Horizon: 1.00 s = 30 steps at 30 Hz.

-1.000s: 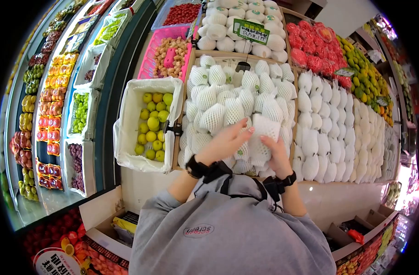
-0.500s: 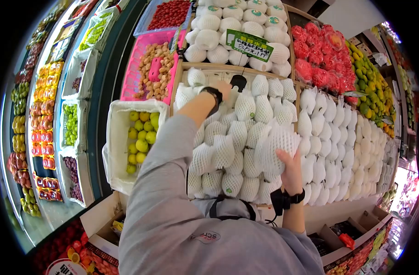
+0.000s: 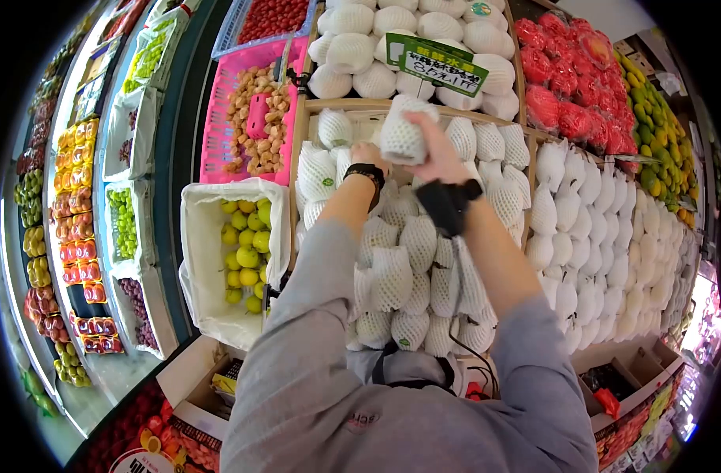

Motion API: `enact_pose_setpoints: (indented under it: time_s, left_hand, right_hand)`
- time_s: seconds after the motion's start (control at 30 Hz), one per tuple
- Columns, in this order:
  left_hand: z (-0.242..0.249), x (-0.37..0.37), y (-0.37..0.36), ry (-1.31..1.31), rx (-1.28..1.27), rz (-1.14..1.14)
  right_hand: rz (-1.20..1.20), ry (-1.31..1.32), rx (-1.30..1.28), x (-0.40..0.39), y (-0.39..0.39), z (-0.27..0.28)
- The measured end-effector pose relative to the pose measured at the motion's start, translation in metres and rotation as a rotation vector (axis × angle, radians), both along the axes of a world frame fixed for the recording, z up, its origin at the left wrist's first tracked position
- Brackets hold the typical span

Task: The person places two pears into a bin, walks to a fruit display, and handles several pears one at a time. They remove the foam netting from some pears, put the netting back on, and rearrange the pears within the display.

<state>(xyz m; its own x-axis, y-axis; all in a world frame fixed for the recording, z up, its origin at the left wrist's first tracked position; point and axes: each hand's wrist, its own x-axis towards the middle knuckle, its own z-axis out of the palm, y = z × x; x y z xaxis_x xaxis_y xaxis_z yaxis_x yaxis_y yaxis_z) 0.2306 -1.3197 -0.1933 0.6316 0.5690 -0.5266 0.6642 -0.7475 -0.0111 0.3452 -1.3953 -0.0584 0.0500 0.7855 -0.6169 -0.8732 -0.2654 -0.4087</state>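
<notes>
My right hand (image 3: 437, 147) holds a fruit in a white foam net (image 3: 404, 130) above the far part of a wooden-edged display bin (image 3: 299, 126). Close to its left, my left hand (image 3: 367, 154) reaches down among more foam-netted fruits (image 3: 391, 276); its fingers are hidden, so its grip does not show. These fruits lie in packed rows, a few with small green stickers. At the far end of the bin, part of its pale bottom shows between them. The nets conceal what kind of fruit it is.
A green price sign (image 3: 437, 65) stands just beyond the bin. To the left are a white-lined crate of yellow-green fruits (image 3: 248, 248) and a pink basket (image 3: 217, 118). Red-wrapped fruits (image 3: 561, 75) and more white-wrapped fruits (image 3: 569, 236) lie to the right.
My right hand has carried a foam-netted fruit from the near right of the bin to its far end, beside my left hand. My left hand has shifted slightly left and nearer.
</notes>
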Motion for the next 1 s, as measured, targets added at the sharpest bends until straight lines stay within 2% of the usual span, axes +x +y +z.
enact_pose_setpoints:
  time_s: [0.07, 0.1, 0.17, 0.27, 0.33, 0.47, 0.6, 0.7, 0.83, 1.0]
  left_hand:
    - [-0.005, -0.014, -0.002, -0.170, 0.052, 0.011]
    - [0.003, -0.014, -0.001, -0.110, 0.032, 0.036]
    - [0.022, -0.015, -0.002, -0.093, 0.001, 0.050]
    - [0.024, -0.016, -0.003, -0.187, -0.049, 0.130]
    - [0.025, -0.016, -0.003, -0.209, -0.053, 0.156]
    - [0.020, -0.017, -0.002, -0.251, -0.062, 0.208]
    - [0.014, -0.016, -0.005, -0.311, -0.017, 0.250]
    - [0.009, -0.013, -0.003, -0.290, -0.009, 0.226]
    - [0.010, -0.004, 0.001, -0.143, -0.085, 0.199]
    - [0.008, 0.001, -0.003, -0.041, -0.030, 0.146]
  right_hand:
    - [-0.026, 0.004, -0.031, -0.009, 0.014, -0.055]
    - [-0.100, 0.000, -0.099, -0.014, 0.018, -0.070]
    - [-0.223, -0.176, -0.158, -0.022, 0.023, -0.095]
    - [-0.090, -0.962, -0.304, -0.020, 0.021, -0.111]
    - [0.239, -1.594, -0.568, -0.025, 0.021, -0.111]
    - [0.510, -1.744, -0.591, -0.039, 0.017, -0.105]
    - [0.681, -1.819, -0.680, -0.041, 0.018, -0.129]
    - [0.889, -1.717, -0.698, -0.033, 0.021, -0.126]
    - [0.971, -1.636, -0.666, -0.025, 0.025, -0.104]
    - [1.046, -1.811, -0.457, -0.017, 0.017, -0.117]
